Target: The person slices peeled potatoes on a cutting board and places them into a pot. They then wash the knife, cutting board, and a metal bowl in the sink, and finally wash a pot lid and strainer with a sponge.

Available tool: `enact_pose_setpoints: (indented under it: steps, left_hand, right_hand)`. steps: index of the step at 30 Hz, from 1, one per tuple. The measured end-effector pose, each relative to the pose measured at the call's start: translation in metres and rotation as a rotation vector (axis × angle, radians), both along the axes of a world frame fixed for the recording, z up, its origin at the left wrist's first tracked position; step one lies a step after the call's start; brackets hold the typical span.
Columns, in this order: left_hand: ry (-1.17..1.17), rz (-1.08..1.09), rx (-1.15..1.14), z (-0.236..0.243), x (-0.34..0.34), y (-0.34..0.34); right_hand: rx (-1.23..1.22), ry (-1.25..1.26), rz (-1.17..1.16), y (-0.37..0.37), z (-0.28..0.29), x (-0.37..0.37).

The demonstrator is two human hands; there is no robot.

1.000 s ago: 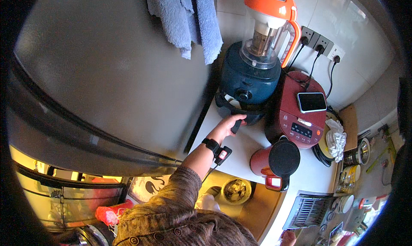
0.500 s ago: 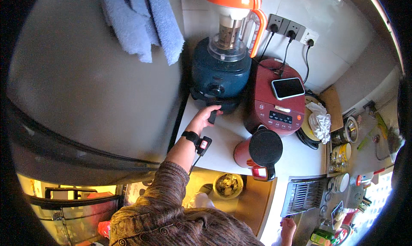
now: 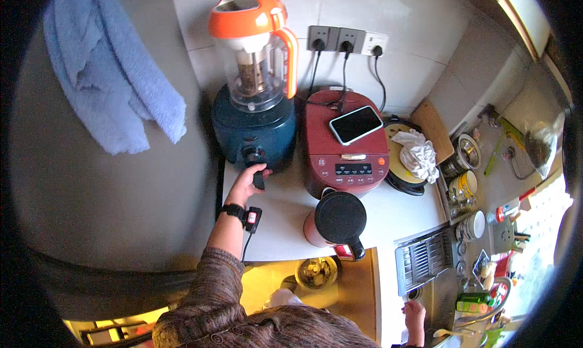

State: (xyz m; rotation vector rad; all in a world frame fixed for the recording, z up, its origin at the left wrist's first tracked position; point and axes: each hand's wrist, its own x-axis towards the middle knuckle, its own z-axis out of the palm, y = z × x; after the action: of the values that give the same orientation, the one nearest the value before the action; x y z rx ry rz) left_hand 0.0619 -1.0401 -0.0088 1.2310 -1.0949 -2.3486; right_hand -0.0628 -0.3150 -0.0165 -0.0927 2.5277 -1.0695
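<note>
My left hand (image 3: 245, 184) wraps round the black handle (image 3: 259, 180) at the front of a dark blue rounded appliance (image 3: 252, 126) with a dial, which looks like an air fryer. A clear jug with an orange lid (image 3: 246, 14) and orange handle stands on top of it. The wrist carries a black band and a small device with a cable. At the lower right, my right hand (image 3: 415, 314) hangs near the sink, its fingers loosely curled with nothing visible in them.
A red rice cooker (image 3: 346, 145) with a phone (image 3: 356, 125) on its lid stands to the right. In front is a red kettle (image 3: 337, 220) with a black lid. A dish rack (image 3: 419, 260) sits further right; a blue towel (image 3: 103, 75) hangs at left. Below is a bowl (image 3: 317, 273).
The view has shifted, so the counter things appear further left and the appliances lower. My left hand keeps its grip on the handle. The right hand stays by the sink.
</note>
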Motion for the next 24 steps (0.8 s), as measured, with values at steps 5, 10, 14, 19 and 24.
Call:
enact_pose_setpoints:
  steps: [5,10,14,19,24]
  left_hand:
    - [0.023,-0.064,-0.047,-0.013,0.007,-0.004]
    - [0.113,0.042,-0.065,-0.047,0.033,0.022]
    - [0.115,0.293,-0.345,-0.087,0.056,0.093]
    - [-0.199,0.133,-0.779,-0.134,0.064,0.154]
    - [-0.442,0.139,-1.247,-0.147,0.058,0.164]
  right_hand:
    - [0.232,0.248,0.222,-0.059,0.033,-0.029]
    - [0.081,0.370,0.358,-0.140,0.076,-0.079]
    - [-0.003,0.475,0.499,-0.214,0.117,-0.133]
    - [0.003,0.563,0.686,-0.325,0.170,-0.203]
    - [0.084,0.809,0.883,-0.441,0.215,-0.262]
